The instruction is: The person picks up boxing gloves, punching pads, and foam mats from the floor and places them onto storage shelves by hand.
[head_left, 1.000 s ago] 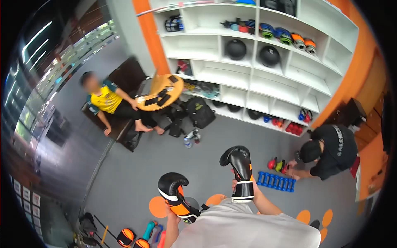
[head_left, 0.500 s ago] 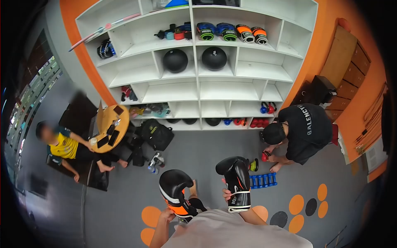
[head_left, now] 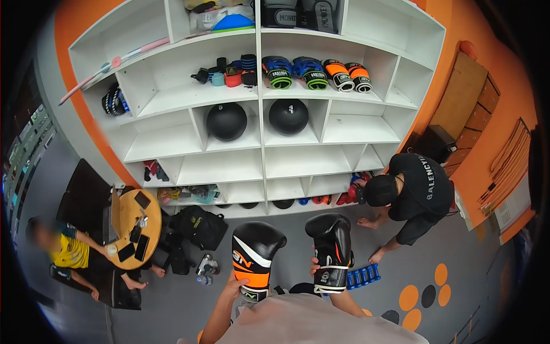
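Note:
My left hand (head_left: 232,285) is closed on the cuff of a boxing glove (head_left: 252,265), black with a white stripe and an orange band. The glove stands upright, its printed side facing me. In my right hand (head_left: 315,266) is a second boxing glove (head_left: 332,246), black with white-edged cuff; my fingertips wrap its left edge and the rest of the hand is hidden behind it. Both gloves are held side by side in front of my body, a small gap between them.
A white shelf (head_left: 260,155) ahead holds orange and blue gloves (head_left: 341,75) and black balls (head_left: 227,121). At right a person in black (head_left: 421,186) bends toward its lower shelves, near blue dumbbells (head_left: 362,277). Another person sits left by a round table (head_left: 150,229); a backpack (head_left: 197,227) lies nearby.
My left glove has turned so its orange band and lettering face me. The view has shifted up toward the shelf. The person in black has moved from the floor items to the lower shelf.

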### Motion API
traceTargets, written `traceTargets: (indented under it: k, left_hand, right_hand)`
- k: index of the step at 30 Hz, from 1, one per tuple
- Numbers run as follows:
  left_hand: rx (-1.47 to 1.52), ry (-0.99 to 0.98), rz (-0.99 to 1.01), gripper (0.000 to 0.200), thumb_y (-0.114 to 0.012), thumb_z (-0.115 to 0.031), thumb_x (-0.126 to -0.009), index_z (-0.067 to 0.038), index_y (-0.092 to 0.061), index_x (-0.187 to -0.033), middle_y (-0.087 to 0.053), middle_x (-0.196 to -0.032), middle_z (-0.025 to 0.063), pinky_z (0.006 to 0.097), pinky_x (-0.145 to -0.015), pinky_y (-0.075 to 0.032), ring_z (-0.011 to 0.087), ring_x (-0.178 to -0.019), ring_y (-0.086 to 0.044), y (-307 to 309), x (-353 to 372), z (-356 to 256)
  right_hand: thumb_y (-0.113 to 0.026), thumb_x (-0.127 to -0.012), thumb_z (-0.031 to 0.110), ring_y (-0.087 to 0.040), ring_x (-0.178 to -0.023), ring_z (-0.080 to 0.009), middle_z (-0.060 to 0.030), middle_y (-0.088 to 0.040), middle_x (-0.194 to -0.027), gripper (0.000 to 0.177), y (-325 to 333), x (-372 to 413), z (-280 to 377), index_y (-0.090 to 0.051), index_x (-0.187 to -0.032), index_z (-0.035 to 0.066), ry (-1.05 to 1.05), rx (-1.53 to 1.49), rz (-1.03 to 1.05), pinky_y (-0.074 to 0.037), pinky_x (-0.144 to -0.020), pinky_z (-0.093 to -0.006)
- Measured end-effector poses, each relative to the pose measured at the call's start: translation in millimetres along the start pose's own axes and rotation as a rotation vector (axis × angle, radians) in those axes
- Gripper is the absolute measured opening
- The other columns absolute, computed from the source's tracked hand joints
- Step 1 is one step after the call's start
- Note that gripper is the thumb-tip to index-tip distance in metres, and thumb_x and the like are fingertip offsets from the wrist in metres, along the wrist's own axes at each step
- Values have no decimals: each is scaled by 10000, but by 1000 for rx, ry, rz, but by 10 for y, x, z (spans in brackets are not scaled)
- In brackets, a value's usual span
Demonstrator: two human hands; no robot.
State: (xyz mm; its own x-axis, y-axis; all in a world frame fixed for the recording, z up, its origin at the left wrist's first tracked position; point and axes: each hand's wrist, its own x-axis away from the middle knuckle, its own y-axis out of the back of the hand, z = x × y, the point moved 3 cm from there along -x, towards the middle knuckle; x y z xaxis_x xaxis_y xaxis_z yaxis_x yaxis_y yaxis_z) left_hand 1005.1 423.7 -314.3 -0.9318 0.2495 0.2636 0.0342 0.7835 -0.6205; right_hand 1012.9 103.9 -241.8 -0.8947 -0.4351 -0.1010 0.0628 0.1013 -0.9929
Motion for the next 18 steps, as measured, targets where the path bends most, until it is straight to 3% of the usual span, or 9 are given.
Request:
traceTargets:
  k: [2, 6, 8, 9, 10, 13, 14, 16, 18]
  left_hand:
    - [-18, 2, 21, 742, -812, -111, -694, -48, -419, -1321, -589, -1219, 89, 377, -1002, -442, 228, -1142, -567, -177, -278, -178]
    - [-7, 24, 53, 753, -814, -148, -695, -52, -415, -1327, -585, -1215, 89, 362, -991, -446, 226, -1140, -562, -620, -983, -536]
    - [-61, -20, 67, 832, -817, -231, -707, -62, -359, -1380, -538, -1284, 96, 370, -1038, -406, 235, -1203, -520, -874, -1376, -726]
    - [-87, -73, 66, 824, -813, -217, -712, -58, -358, -1380, -541, -1276, 95, 374, -1039, -405, 238, -1201, -521, -995, -1622, -826]
    - [-114, -131, 68, 815, -808, -204, -717, -55, -357, -1380, -545, -1268, 94, 378, -1041, -403, 242, -1198, -523, -1133, -1899, -945]
    - [-207, -237, 21, 735, -770, -67, -751, -41, -347, -1352, -550, -1248, 105, 358, -1003, -445, 217, -1156, -548, -1581, -2678, -1330]
    - [-227, -263, 26, 708, -762, -46, -759, -38, -354, -1338, -553, -1240, 110, 353, -994, -454, 216, -1147, -553, -1829, -2899, -1524]
    - [-243, -361, -5, 657, -760, -47, -772, -36, -375, -1305, -560, -1220, 119, 337, -969, -471, 211, -1128, -563, -2183, -3335, -1815]
    - [-238, -418, -22, 635, -763, -80, -786, -31, -384, -1293, -567, -1205, 119, 339, -965, -471, 205, -1113, -569, -2547, -3699, -2147]
  right_hand:
    - [-749, -681, 600, -516, -944, -247, -161, -503, -1078, 1051, -25, -135, 82, -269, -1461, 85, 92, 65, 61, -392, -925, -393]
    - [-767, -667, 591, -503, -960, -245, -138, -483, -1083, 1046, 167, -454, 556, -300, -1450, 78, 126, -12, 55, -389, -941, -398]
    - [-688, -755, 576, -523, -1003, -253, -141, -511, -1110, 874, 262, -630, 845, -361, -1407, 95, 247, 138, -11, -393, -954, -389]
    - [-621, -826, 536, -538, -1038, -350, -160, -550, -1152, 653, 90, -772, 947, -527, -1273, 70, 289, 212, -74, -407, -1003, -480]
    - [-551, -840, 590, -547, -1064, -378, -181, -584, -1126, 606, 101, -919, 1099, -614, -1135, 64, 298, 191, -172, -440, -964, -503]
    - [-440, -835, 693, -575, -966, -392, -186, -609, -1001, 703, 272, -1359, 1741, -633, -1051, 52, 293, 215, -382, -486, -833, -550]
    - [-440, -835, 693, -575, -966, -392, -186, -609, -1001, 703, 295, -1531, 1923, -633, -1051, 52, 282, 218, -376, -486, -833, -550]
    - [-417, -831, 721, -582, -904, -396, -183, -598, -968, 742, 139, -2009, 2251, -611, -1085, 51, 280, 322, -115, -489, -800, -550]
    - [-369, -840, 748, -589, -879, -373, -172, -598, -963, 796, -104, -2488, 2675, -550, -1198, 60, 295, 478, 3, -501, -770, -522]
